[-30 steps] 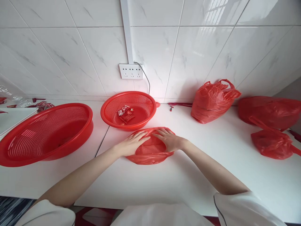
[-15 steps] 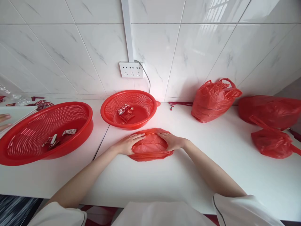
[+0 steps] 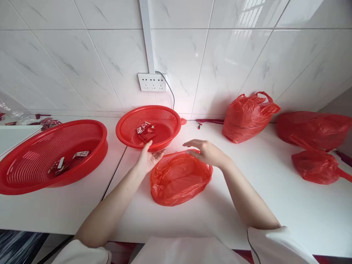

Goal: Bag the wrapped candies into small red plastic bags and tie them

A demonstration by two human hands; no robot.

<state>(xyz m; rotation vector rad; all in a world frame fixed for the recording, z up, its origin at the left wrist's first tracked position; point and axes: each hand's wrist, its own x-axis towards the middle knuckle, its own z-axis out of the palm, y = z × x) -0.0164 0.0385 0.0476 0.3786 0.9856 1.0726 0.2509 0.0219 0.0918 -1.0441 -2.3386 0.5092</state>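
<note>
On the table (image 3: 165,223), nearest the person, the red bag (image 3: 180,197) sits wide-mouthed; opening it looks done. By its far rim, the left hand (image 3: 148,157) and right hand (image 3: 210,152) have loose fingers, grasping nothing. Beyond, packets (image 3: 146,134) lie in the smaller basket (image 3: 171,121).

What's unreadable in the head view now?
Head view, all:
Standing bag: contents hidden by its own plastic.
Pale flat item, far left: cut off by the left edge.
Packets in the small basket: lettering too small.
Right hand: contact with open bag unclear, fingers overlap its rim.
</note>
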